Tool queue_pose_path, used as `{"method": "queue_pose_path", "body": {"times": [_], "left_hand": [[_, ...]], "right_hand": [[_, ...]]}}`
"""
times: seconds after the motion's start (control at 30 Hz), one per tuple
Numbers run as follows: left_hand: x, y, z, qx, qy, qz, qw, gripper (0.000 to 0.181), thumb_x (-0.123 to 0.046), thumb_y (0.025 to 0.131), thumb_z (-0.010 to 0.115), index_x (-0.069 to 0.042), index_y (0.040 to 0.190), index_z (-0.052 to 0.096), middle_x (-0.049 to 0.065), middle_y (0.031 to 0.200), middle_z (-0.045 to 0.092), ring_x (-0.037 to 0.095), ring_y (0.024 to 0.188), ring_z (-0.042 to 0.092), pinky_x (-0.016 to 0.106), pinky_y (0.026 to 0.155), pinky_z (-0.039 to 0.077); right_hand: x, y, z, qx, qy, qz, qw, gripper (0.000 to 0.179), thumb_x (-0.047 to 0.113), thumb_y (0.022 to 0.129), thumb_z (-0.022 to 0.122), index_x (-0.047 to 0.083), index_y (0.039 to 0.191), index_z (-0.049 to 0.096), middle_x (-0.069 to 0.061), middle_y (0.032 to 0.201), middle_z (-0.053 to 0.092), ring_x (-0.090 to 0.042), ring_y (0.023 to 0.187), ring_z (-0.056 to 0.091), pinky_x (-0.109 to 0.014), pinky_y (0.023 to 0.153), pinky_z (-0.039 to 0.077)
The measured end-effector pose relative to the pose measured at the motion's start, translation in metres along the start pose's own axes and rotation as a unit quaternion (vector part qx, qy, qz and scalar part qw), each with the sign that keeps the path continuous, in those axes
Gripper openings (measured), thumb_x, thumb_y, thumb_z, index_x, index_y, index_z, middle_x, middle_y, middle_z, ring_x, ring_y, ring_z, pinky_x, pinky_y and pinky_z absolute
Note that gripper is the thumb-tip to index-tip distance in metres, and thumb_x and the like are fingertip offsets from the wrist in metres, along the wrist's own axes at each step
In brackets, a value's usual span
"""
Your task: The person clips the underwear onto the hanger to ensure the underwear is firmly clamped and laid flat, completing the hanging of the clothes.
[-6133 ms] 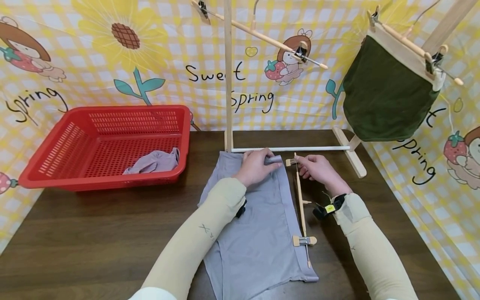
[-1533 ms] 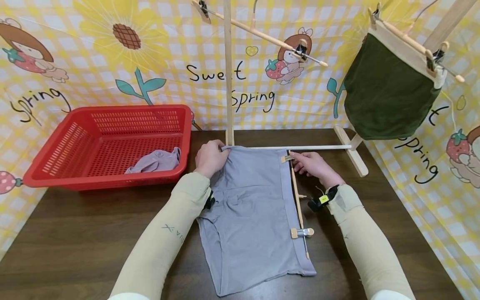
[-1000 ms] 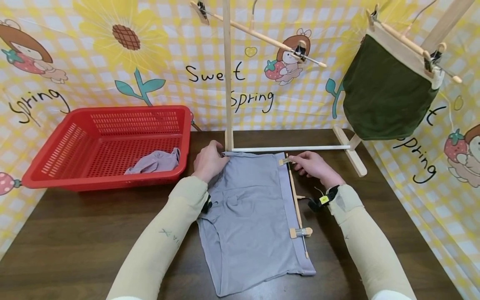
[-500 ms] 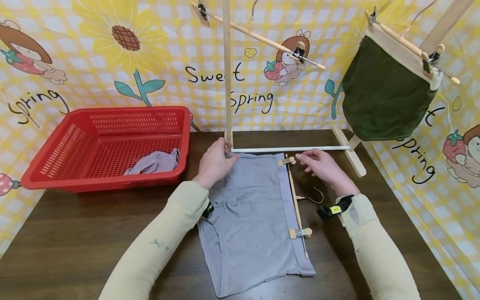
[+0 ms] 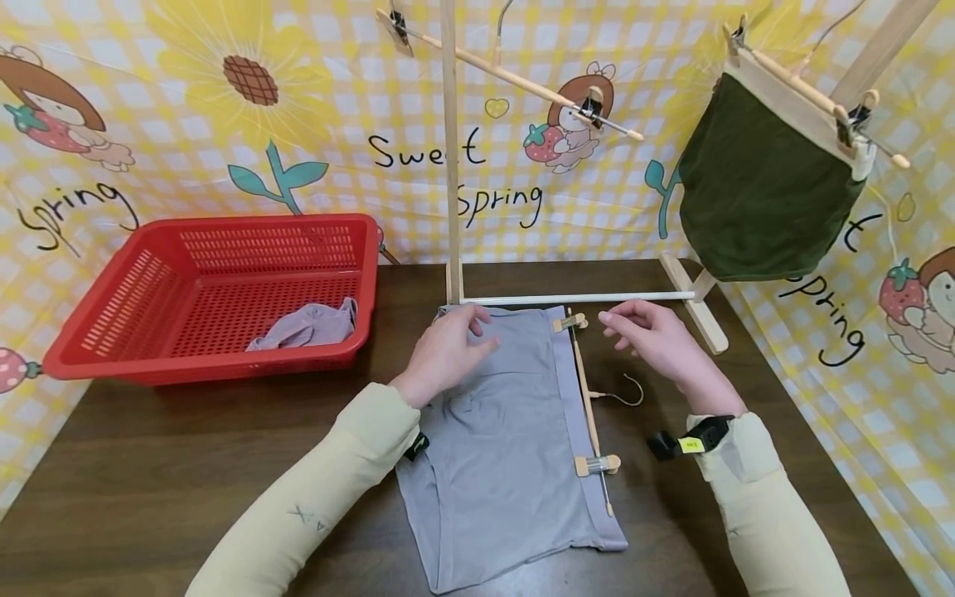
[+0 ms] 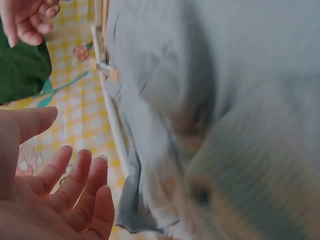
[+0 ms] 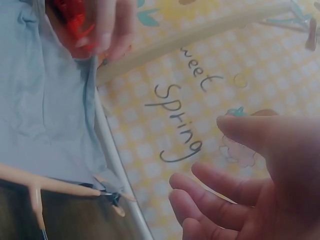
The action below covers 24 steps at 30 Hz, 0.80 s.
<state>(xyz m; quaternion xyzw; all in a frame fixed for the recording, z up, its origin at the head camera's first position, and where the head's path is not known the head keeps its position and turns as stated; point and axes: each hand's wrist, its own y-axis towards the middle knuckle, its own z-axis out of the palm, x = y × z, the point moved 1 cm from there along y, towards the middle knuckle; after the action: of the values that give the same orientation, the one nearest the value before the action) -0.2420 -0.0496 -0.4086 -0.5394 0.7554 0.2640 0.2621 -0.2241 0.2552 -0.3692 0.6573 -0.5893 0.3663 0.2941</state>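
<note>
Grey briefs (image 5: 515, 448) lie sideways on the table with the waistband to the right. A wooden clip hanger (image 5: 586, 390) runs along that waistband, and its two clips, the far clip (image 5: 570, 322) and the near clip (image 5: 597, 465), sit over the edge. Above the far left part of the cloth is my left hand (image 5: 448, 352), fingers loosely bent and holding nothing. My right hand (image 5: 660, 340) is just right of the far clip, apart from it, with nothing in its fingers. In the right wrist view, the hanger (image 6: 100, 67) is joined by its hook stem.
At the left stands a red basket (image 5: 209, 365) with a crumpled mauve cloth (image 5: 307, 323) inside. A wooden rack with a white bar (image 5: 574, 298) stands behind the briefs. Dark green briefs (image 5: 772, 182) hang at the upper right, beside a bare clip hanger (image 5: 515, 79).
My right hand has let go of the far clip, now on the waistband, and drawn back right. My left hand has left the cloth's far left edge and moved right.
</note>
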Motion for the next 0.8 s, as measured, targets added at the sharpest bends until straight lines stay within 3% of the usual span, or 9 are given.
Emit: {"method": "queue_pose_path", "body": {"times": [0.17, 0.37, 0.57, 0.7, 0.8], "left_hand": [[0.0, -0.011, 0.011, 0.018, 0.012, 0.028, 0.9994, 0.031, -0.025, 0.095, 0.073, -0.008, 0.12, 0.066, 0.007, 0.102, 0.066, 0.02, 0.083, 0.059, 0.036, 0.075, 0.05], [-0.004, -0.024, 0.023, 0.045, 0.028, 0.057, 0.997, 0.026, -0.023, 0.092, 0.074, -0.01, 0.114, 0.068, 0.004, 0.1, 0.066, 0.02, 0.087, 0.061, 0.037, 0.076, 0.051], [-0.007, -0.035, 0.034, 0.075, 0.045, 0.11, 0.99, 0.024, -0.023, 0.09, 0.077, -0.01, 0.109, 0.07, 0.004, 0.098, 0.066, 0.019, 0.09, 0.061, 0.037, 0.082, 0.049], [-0.01, -0.044, 0.041, 0.075, 0.088, 0.136, 0.9839, 0.026, -0.03, 0.088, 0.079, -0.014, 0.106, 0.071, 0.001, 0.098, 0.065, 0.02, 0.095, 0.057, 0.042, 0.091, 0.042], [-0.011, -0.049, 0.046, 0.079, 0.115, 0.148, 0.979, 0.027, -0.036, 0.086, 0.081, -0.018, 0.104, 0.071, -0.003, 0.1, 0.064, 0.019, 0.098, 0.053, 0.046, 0.091, 0.036]], "right_hand": [[0.004, -0.011, -0.001, 0.009, -0.009, 0.001, 0.9999, 0.045, 0.041, 0.102, 0.061, -0.001, 0.118, 0.063, -0.01, 0.102, 0.07, -0.038, 0.096, 0.063, -0.033, 0.074, 0.051], [0.009, -0.024, -0.002, 0.021, -0.024, -0.01, 0.9994, 0.041, 0.039, 0.103, 0.061, 0.001, 0.117, 0.064, -0.012, 0.104, 0.069, -0.029, 0.091, 0.064, -0.033, 0.077, 0.053], [0.009, -0.035, -0.002, 0.026, -0.021, -0.029, 0.999, 0.034, 0.031, 0.103, 0.062, -0.001, 0.115, 0.064, -0.012, 0.1, 0.069, -0.025, 0.087, 0.065, -0.03, 0.076, 0.054], [0.005, -0.041, 0.0, 0.038, -0.027, -0.042, 0.998, 0.028, 0.025, 0.103, 0.064, -0.001, 0.114, 0.065, -0.009, 0.097, 0.07, -0.027, 0.086, 0.066, -0.031, 0.075, 0.054], [0.002, -0.045, 0.002, 0.051, -0.036, -0.048, 0.9969, 0.026, 0.024, 0.101, 0.066, 0.0, 0.113, 0.066, -0.008, 0.096, 0.069, -0.028, 0.085, 0.065, -0.032, 0.072, 0.054]]}}
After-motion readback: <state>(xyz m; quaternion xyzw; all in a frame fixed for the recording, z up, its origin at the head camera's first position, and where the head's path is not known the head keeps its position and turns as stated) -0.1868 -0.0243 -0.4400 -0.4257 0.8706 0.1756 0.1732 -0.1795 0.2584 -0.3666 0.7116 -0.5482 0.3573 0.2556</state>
